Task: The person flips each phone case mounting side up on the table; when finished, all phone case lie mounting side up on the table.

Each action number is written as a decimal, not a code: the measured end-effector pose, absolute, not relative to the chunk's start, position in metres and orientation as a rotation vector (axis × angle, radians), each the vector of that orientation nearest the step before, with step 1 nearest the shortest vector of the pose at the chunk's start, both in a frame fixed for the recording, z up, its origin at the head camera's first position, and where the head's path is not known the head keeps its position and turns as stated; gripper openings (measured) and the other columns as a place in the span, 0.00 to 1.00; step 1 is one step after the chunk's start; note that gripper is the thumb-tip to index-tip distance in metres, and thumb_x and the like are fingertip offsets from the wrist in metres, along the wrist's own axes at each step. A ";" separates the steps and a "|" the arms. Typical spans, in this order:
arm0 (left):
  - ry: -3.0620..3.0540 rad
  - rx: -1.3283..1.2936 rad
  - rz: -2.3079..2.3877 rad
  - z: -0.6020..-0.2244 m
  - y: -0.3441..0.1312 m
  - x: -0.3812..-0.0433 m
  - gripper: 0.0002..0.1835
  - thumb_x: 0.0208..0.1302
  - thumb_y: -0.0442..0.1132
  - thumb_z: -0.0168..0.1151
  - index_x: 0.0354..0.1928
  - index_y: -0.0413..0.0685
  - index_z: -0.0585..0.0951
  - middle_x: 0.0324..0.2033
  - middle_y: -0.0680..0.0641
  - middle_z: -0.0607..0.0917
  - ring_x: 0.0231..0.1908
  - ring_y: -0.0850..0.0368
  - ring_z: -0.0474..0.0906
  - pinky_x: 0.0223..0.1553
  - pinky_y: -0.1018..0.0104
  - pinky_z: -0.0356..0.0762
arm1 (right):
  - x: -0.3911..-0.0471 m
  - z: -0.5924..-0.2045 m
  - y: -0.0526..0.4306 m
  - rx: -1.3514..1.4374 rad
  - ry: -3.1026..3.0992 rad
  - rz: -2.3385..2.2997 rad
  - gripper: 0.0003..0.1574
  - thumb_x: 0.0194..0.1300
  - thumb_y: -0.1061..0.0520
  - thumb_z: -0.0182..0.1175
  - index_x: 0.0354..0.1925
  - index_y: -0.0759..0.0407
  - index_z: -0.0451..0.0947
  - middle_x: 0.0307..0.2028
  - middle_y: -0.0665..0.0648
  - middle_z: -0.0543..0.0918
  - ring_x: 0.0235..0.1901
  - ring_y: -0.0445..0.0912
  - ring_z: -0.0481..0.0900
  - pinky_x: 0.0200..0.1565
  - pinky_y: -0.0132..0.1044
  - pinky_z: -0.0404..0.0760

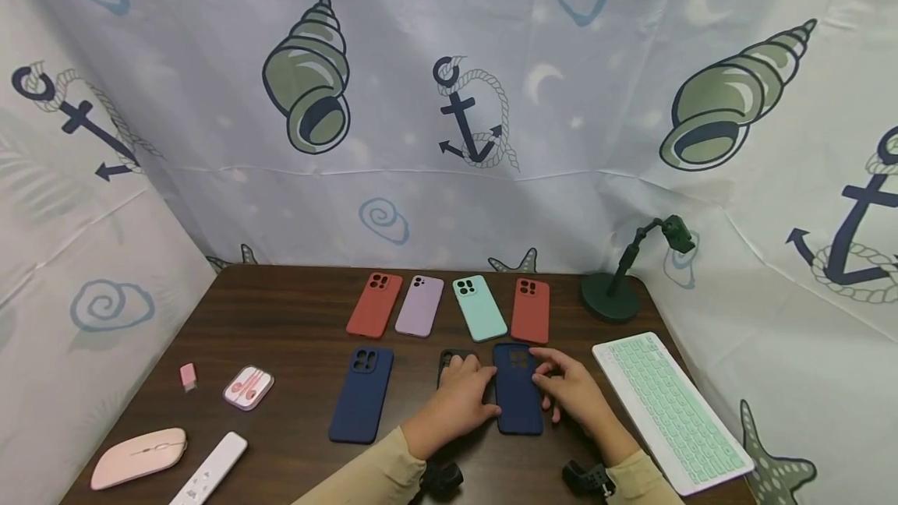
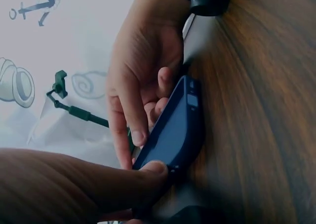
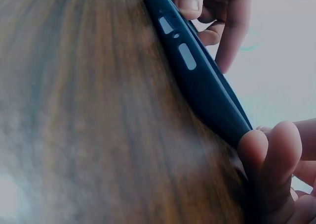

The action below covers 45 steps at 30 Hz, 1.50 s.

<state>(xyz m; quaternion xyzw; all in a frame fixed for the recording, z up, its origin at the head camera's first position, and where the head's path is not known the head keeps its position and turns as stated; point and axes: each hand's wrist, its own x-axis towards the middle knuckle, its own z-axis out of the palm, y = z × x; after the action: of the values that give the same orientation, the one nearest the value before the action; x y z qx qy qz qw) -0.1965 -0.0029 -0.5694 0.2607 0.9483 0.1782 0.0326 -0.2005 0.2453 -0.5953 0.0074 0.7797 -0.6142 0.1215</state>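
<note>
A dark blue phone case [image 1: 519,407] lies on the table, its hollow inside facing up, between two hands. My left hand [image 1: 457,394] grips its left edge with thumb and forefinger. My right hand [image 1: 571,386] holds its right edge by the fingertips near the camera-hole end. In the right wrist view a long side of the case [image 3: 207,88] shows its button slots. Partly hidden under the left hand is a black phone case [image 1: 449,357]. Another dark blue phone case [image 1: 362,400] lies farther left.
Behind lie a red case [image 1: 375,310], a lilac case [image 1: 418,310], a mint case [image 1: 482,314] and another red case [image 1: 531,314]. A keyboard [image 1: 673,411] and green lamp [image 1: 610,298] stand right; a mouse [image 1: 139,460], white remote [image 1: 210,470], earphone box [image 1: 249,388] and pink USB stick [image 1: 188,376] left.
</note>
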 end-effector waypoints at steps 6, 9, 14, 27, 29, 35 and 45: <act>2.866 0.777 0.600 -0.568 -0.004 -0.197 0.37 0.55 0.57 0.76 0.65 0.51 0.78 0.45 0.50 0.78 0.39 0.57 0.63 0.42 0.62 0.62 | -0.201 -0.601 0.245 0.036 2.320 -1.767 0.30 0.69 0.57 0.65 0.67 0.44 0.73 0.45 0.64 0.77 0.22 0.52 0.80 0.19 0.52 0.81; 2.852 0.782 0.604 -0.569 -0.004 -0.197 0.37 0.56 0.57 0.76 0.65 0.51 0.78 0.47 0.50 0.78 0.40 0.57 0.64 0.43 0.62 0.63 | -0.199 -0.602 0.242 0.058 2.355 -1.748 0.28 0.69 0.56 0.65 0.65 0.43 0.73 0.43 0.62 0.77 0.20 0.52 0.79 0.19 0.52 0.81; 2.790 0.872 0.751 -0.566 -0.006 -0.199 0.30 0.57 0.53 0.75 0.61 0.52 0.80 0.41 0.53 0.78 0.37 0.62 0.65 0.41 0.68 0.65 | -0.193 -0.589 0.239 0.108 2.466 -1.712 0.21 0.71 0.53 0.64 0.61 0.47 0.77 0.40 0.60 0.78 0.16 0.48 0.74 0.18 0.46 0.79; 2.755 0.977 0.956 -0.520 -0.044 -0.216 0.16 0.66 0.46 0.70 0.54 0.58 0.80 0.46 0.55 0.81 0.44 0.61 0.82 0.46 0.68 0.80 | -0.193 -0.545 0.177 -0.061 2.480 -1.672 0.16 0.74 0.50 0.60 0.54 0.55 0.78 0.34 0.63 0.80 0.20 0.50 0.77 0.18 0.45 0.79; 2.815 0.959 0.918 -0.519 -0.051 -0.221 0.17 0.65 0.46 0.70 0.54 0.57 0.80 0.46 0.53 0.81 0.45 0.58 0.82 0.46 0.65 0.81 | -0.195 -0.544 0.167 -0.077 2.486 -1.647 0.16 0.74 0.49 0.60 0.55 0.54 0.78 0.35 0.65 0.81 0.21 0.50 0.78 0.18 0.45 0.80; 2.916 0.859 0.783 -0.525 -0.076 -0.237 0.22 0.61 0.47 0.74 0.55 0.52 0.79 0.47 0.47 0.80 0.44 0.55 0.81 0.44 0.59 0.81 | -0.199 -0.554 0.146 -0.137 2.494 -1.591 0.19 0.74 0.45 0.59 0.57 0.53 0.77 0.33 0.66 0.82 0.18 0.51 0.79 0.16 0.46 0.79; 2.770 0.713 0.652 -0.547 -0.100 -0.253 0.30 0.51 0.48 0.80 0.52 0.47 0.78 0.39 0.48 0.81 0.37 0.56 0.78 0.41 0.58 0.76 | -0.208 -0.592 0.144 -0.092 2.645 -1.504 0.11 0.74 0.45 0.59 0.49 0.45 0.80 0.24 0.51 0.82 0.10 0.46 0.73 0.10 0.41 0.71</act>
<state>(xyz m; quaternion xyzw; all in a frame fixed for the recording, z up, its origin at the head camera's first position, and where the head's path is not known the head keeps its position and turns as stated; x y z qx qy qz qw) -0.2534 -0.0999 -0.5471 0.2417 0.9391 0.2210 0.1040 -0.2076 0.1442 -0.5922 -0.0300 0.8679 -0.4934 0.0488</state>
